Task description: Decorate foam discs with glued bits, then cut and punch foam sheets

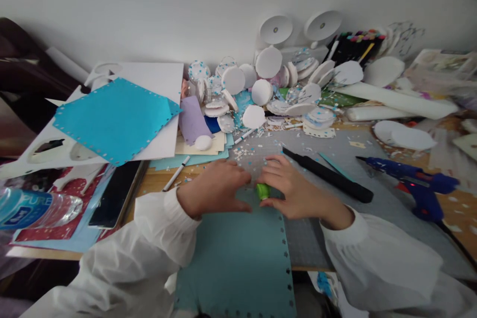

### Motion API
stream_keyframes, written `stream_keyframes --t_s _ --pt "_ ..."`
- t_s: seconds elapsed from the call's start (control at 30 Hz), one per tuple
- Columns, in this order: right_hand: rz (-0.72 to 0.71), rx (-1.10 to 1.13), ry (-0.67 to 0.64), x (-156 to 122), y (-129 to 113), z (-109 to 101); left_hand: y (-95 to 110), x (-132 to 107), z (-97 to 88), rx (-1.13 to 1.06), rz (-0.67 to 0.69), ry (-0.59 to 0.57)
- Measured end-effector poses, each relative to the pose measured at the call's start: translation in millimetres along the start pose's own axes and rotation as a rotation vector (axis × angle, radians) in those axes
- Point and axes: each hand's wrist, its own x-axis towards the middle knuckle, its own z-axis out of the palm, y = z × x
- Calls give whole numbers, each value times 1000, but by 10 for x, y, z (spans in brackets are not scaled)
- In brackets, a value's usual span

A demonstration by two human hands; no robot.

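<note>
A teal paper sheet reaches toward me over the table's near edge, with small punched holes along its right side. At the sheet's far edge my right hand is closed around a small green craft punch. My left hand rests at the sheet's far left corner, thumb stretched over the paper and apart from the bent fingers. The punch's underside and part of the sheet's far edge are hidden by my hands.
A blue glue gun and black pen-like tool lie right on the grey mat. White foam discs crowd the back. Left are a blue punched sheet, phone and water bottle.
</note>
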Motion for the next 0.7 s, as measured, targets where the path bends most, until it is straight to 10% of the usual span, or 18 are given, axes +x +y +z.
stream_keyframes --t_s 0.7 --pt "73 46 -22 -14 27 51 -18 42 142 -116 11 -6"
